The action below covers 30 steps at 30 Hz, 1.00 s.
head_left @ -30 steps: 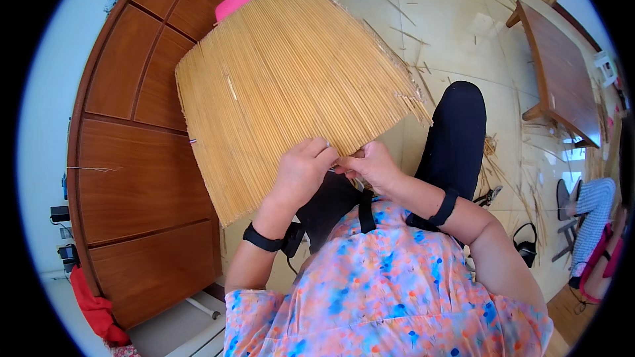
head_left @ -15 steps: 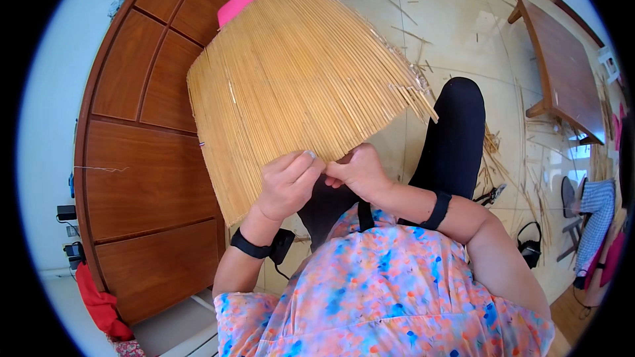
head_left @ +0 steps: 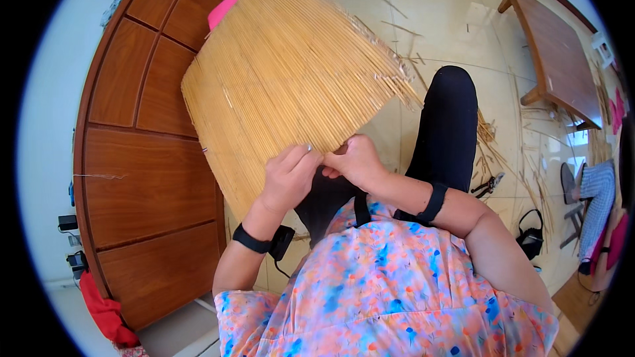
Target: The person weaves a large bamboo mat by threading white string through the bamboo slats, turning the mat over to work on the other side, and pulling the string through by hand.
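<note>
Stick mat (head_left: 297, 69) slants out from my lap, and I'd guess it's light, stiff along the sticks but floppier across them, with brittle ends, so the near edge seems a decent hold: my left hand (head_left: 291, 175) and right hand (head_left: 357, 162) are both pinching there, fingertips about meeting, though I can't tell which sticks they've got. Left edge looks close to the wooden cabinet (head_left: 149, 178) and ragged ends poke out by my right knee (head_left: 451, 89), so the roomier bit is probably that stick-littered floor (head_left: 436, 16) past the right edge.
</note>
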Each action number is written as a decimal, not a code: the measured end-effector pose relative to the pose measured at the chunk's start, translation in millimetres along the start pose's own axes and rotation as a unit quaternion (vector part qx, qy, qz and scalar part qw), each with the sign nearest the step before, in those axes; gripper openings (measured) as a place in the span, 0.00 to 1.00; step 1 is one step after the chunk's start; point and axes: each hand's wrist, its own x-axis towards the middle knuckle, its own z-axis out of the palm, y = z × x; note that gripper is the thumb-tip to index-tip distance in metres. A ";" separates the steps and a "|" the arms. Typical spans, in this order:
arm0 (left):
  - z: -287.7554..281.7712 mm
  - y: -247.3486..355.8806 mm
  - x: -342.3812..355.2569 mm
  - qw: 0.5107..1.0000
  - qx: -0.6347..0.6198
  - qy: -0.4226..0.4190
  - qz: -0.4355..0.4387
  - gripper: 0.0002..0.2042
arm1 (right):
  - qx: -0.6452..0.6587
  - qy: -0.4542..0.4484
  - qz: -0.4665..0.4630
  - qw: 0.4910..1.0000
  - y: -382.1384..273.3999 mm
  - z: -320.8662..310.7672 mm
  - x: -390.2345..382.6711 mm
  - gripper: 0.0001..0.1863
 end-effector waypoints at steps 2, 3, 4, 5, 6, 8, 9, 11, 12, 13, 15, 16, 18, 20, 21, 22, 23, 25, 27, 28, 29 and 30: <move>-10.1 9.2 9.8 0.999 -0.012 0.035 0.023 0.07 | 0.024 0.040 0.080 0.996 18.4 -8.0 10.5 0.11; -16.1 13.6 15.9 0.999 -0.026 0.032 -0.003 0.05 | 0.022 0.040 0.086 0.995 20.4 -9.0 8.7 0.11; -21.6 16.9 22.8 0.999 -0.036 0.032 -0.025 0.04 | 0.032 0.044 0.084 0.995 17.6 -10.5 9.4 0.11; -25.2 19.8 25.1 0.998 -0.034 0.034 -0.029 0.04 | 0.042 0.048 0.082 0.995 14.8 -11.4 9.9 0.12; -28.8 21.6 25.7 0.972 -0.183 -0.006 -0.145 0.02 | 0.042 0.047 0.084 0.994 13.6 -10.2 9.3 0.12; -38.4 24.4 27.8 0.909 -0.324 -0.045 -0.260 0.01 | 0.027 0.023 0.062 0.997 11.3 -6.9 8.4 0.12; -46.0 26.1 30.2 0.860 -0.400 -0.046 -0.312 0.03 | 0.026 0.020 0.065 0.997 10.4 -5.6 6.5 0.12; -70.0 24.9 37.8 0.809 -0.468 -0.024 -0.354 0.05 | 0.041 0.027 0.050 0.998 9.5 -2.4 5.6 0.12; -87.6 18.4 46.5 0.815 -0.468 -0.007 -0.341 0.06 | 0.040 0.027 0.052 0.998 9.0 -4.8 7.8 0.12; -115.3 12.5 61.6 0.862 -0.395 0.032 -0.318 0.07 | 0.032 0.036 0.057 0.997 8.5 -8.6 9.9 0.11; -196.6 -12.9 77.8 0.863 -0.458 0.110 -0.181 0.07 | 0.025 0.016 0.079 0.996 11.4 -4.2 5.7 0.11; -277.3 -60.6 57.9 0.825 -0.528 0.122 -0.162 0.10 | 0.021 0.009 0.083 0.996 13.7 -1.1 3.8 0.10; -362.9 -118.3 43.5 0.805 -0.528 0.208 -0.171 0.12 | 0.016 0.036 0.075 0.996 15.1 -11.1 8.2 0.09; -386.7 -126.7 35.7 0.870 -0.320 0.299 -0.225 0.12 | 0.027 0.039 0.085 0.995 17.3 -12.2 8.1 0.09; -395.5 -126.9 32.5 0.885 -0.207 0.337 -0.246 0.13 | 0.039 0.046 0.088 0.994 18.2 -11.8 7.7 0.09; -384.3 -117.2 43.1 0.887 -0.096 0.368 -0.260 0.13 | 0.023 0.044 0.089 0.995 17.3 -13.4 7.7 0.09; -356.1 -111.9 39.6 0.890 -0.027 0.361 -0.277 0.12 | 0.025 0.044 0.090 0.995 16.1 -14.3 8.4 0.09; -262.1 -64.4 50.2 0.885 0.025 0.236 -0.400 0.09 | 0.002 0.017 0.091 0.996 14.9 -15.5 7.4 0.10; -149.7 -39.1 49.3 0.953 0.075 -0.039 -0.292 0.05 | 0.000 0.037 0.082 0.996 14.4 -26.5 11.9 0.10; -115.6 -31.4 31.5 0.942 -0.017 -0.131 -0.309 0.05 | 0.000 0.019 0.083 0.996 14.5 -22.4 8.6 0.10; -85.0 -21.5 22.2 0.946 -0.044 -0.181 -0.265 0.05 | -0.001 0.011 0.087 0.996 13.5 -18.9 6.0 0.10; -55.0 -22.6 8.9 0.952 -0.072 -0.188 -0.231 0.06 | -0.012 0.010 0.078 0.997 11.7 -16.6 3.7 0.09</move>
